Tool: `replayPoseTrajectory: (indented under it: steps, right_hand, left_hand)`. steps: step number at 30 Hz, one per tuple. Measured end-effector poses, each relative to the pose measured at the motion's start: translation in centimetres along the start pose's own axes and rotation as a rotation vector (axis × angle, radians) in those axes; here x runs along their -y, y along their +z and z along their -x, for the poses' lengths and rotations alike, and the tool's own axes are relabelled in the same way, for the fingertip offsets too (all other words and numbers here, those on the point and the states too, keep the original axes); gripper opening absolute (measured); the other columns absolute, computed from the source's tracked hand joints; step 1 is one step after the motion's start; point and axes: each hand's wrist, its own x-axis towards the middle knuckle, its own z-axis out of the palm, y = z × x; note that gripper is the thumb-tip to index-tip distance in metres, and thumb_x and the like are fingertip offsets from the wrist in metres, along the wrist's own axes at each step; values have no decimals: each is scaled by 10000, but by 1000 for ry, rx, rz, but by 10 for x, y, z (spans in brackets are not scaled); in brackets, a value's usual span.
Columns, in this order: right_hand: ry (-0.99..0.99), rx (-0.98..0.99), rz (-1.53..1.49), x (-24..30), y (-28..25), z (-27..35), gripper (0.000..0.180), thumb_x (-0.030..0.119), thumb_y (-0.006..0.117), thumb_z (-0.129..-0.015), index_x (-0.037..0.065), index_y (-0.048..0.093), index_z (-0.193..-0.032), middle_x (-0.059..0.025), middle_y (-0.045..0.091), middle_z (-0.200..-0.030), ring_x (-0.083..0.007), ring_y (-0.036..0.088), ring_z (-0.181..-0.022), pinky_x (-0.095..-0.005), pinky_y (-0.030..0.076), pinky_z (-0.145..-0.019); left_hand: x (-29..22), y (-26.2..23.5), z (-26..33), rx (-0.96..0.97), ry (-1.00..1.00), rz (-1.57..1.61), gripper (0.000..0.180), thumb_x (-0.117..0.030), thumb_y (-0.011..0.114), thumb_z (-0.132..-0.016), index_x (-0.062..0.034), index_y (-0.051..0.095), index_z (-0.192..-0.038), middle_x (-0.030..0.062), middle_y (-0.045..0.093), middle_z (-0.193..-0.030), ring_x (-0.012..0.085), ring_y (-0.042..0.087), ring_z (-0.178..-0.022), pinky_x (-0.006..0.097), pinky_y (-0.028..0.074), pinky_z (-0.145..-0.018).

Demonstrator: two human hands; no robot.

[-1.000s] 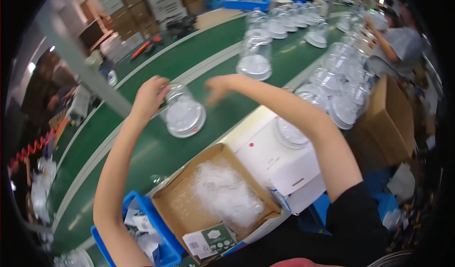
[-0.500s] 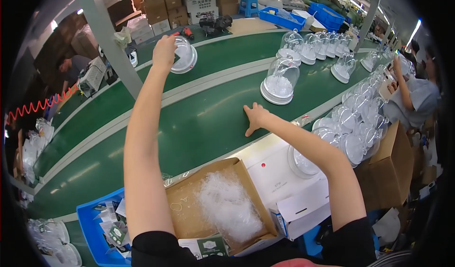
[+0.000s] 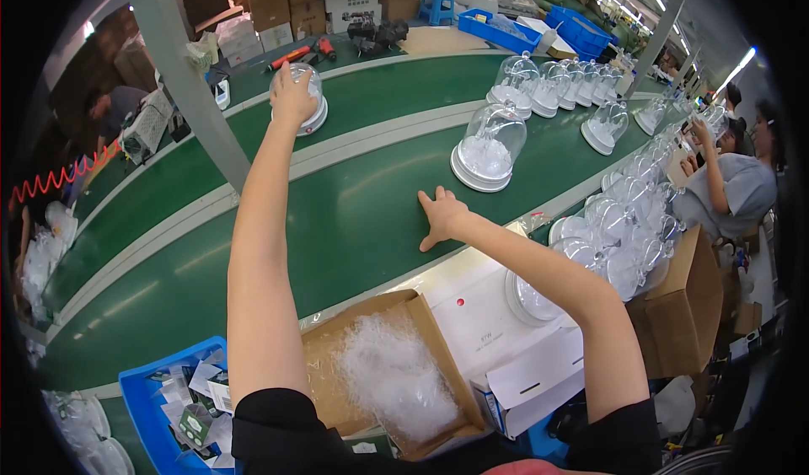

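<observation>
On the far green belt (image 3: 383,77), a clear dome with a white round base (image 3: 312,126) stands upright. My left hand (image 3: 291,97) is stretched out to it, fingers curled over its top. With nothing in it, my right hand (image 3: 442,215) rests at the near belt (image 3: 337,222), fingers and thumb spread. Just beyond those fingers stands a larger clear dome (image 3: 489,148) on a white base, with white shredded filling inside. Part of the dome under my left hand is hidden by the fingers.
More domes (image 3: 552,83) line the far belt at right; many clear domes (image 3: 619,230) are heaped beside the near belt. Close to me are a cardboard tray (image 3: 434,327) of clear shreds and a blue bin (image 3: 139,407). A grey post (image 3: 190,79) rises left. A person (image 3: 729,176) works at right.
The dome at my left hand went from tilted to upright on the far belt, and the hand shifted from its knob to over its top. My right hand stays spread.
</observation>
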Motion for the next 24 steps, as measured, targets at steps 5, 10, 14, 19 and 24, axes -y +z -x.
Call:
replayPoseTrajectory:
  steps: [5,10,14,19,24]
  right_hand:
    - [-23,16,34,13,-1,0,1239,492,894,-529,102,203,-1482,-289,237,-1477,-407,318,-1351,-436,428,-1036]
    - [-23,11,37,10,-4,-3,1271,508,887,-533,110,168,-1501,-295,221,-1486,-409,305,-1362,-426,409,-1054]
    - [-37,22,46,14,-6,-1,1275,518,882,-535,110,161,-1504,-293,210,-1491,-404,302,-1365,-426,403,-1059]
    - [-40,20,42,21,2,5,1259,528,871,-543,128,168,-1509,-280,208,-1498,-405,283,-1376,-441,399,-1059]
    - [-62,-38,-7,24,9,18,1223,542,863,-537,161,217,-1503,-250,230,-1505,-382,279,-1388,-443,399,-1059]
  left_hand:
    - [21,0,3,185,-223,-206,726,-281,641,-753,-322,374,-1427,219,89,-1568,415,127,-1440,603,228,-1087]
    - [31,-16,-7,371,-310,-340,978,-280,718,-700,-310,174,-1512,254,38,-1561,405,120,-1446,573,277,-1082]
    - [53,-21,-4,407,-325,-380,1064,-222,755,-666,-322,124,-1516,246,19,-1566,400,124,-1447,557,299,-1076]
    - [51,-21,-20,552,-435,-446,1042,-167,767,-663,-305,167,-1504,302,53,-1543,451,140,-1427,553,303,-1072]
    - [64,-32,-3,477,-326,-416,922,-239,732,-689,-228,253,-1478,387,113,-1483,511,151,-1394,565,233,-1100]
